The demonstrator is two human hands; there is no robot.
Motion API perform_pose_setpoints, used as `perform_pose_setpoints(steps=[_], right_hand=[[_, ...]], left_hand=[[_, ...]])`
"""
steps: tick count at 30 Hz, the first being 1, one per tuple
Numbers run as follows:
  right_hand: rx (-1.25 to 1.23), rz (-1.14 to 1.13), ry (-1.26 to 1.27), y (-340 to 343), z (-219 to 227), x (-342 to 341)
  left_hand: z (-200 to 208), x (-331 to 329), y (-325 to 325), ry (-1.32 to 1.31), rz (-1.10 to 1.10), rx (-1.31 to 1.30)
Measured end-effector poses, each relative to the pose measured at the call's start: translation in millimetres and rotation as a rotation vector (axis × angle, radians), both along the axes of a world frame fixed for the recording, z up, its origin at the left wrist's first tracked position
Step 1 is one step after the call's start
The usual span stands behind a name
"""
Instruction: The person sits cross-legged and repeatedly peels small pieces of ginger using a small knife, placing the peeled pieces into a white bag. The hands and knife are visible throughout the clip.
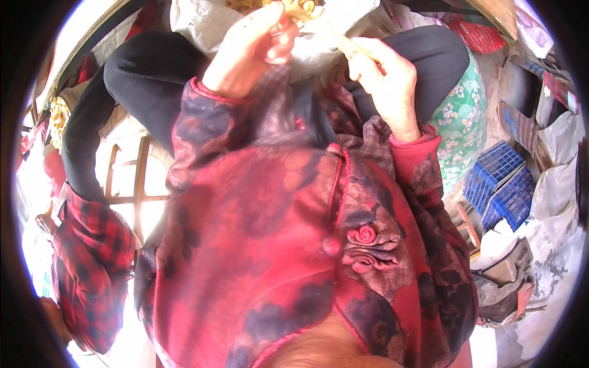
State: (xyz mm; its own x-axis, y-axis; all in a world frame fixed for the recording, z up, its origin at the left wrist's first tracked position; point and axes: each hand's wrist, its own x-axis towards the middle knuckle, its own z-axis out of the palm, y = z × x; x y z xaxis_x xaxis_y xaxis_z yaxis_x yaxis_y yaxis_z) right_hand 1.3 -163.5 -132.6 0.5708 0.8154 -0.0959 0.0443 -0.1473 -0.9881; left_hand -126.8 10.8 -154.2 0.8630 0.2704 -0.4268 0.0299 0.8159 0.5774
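My left hand [254, 43] is raised near the top of the view, fingers curled around a pale yellow husk-like piece [294, 9] at the frame's upper edge. My right hand [383, 76] pinches the lower end of a thin pale strip [340, 40] that runs up toward the left hand. Both hands work over a white sack [202, 21] lying across my lap. My red and dark floral jacket [276, 245] fills the middle of the view, and my black trouser legs [147, 73] spread to either side.
A green floral cushion or bundle [466, 129] sits at my right. Blue plastic crates [500, 184] lie further right among sacks and clutter. A wooden frame [132, 184] stands on the left, next to a red checked cloth [92, 270].
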Motion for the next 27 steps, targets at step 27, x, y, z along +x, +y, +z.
perform_pose_setpoints(steps=[27], right_hand=[[-0.027,0.095,-0.554,127.1,95.1,110.6]], left_hand=[[90.1,99.4,106.2,-0.088,0.184,0.918]])
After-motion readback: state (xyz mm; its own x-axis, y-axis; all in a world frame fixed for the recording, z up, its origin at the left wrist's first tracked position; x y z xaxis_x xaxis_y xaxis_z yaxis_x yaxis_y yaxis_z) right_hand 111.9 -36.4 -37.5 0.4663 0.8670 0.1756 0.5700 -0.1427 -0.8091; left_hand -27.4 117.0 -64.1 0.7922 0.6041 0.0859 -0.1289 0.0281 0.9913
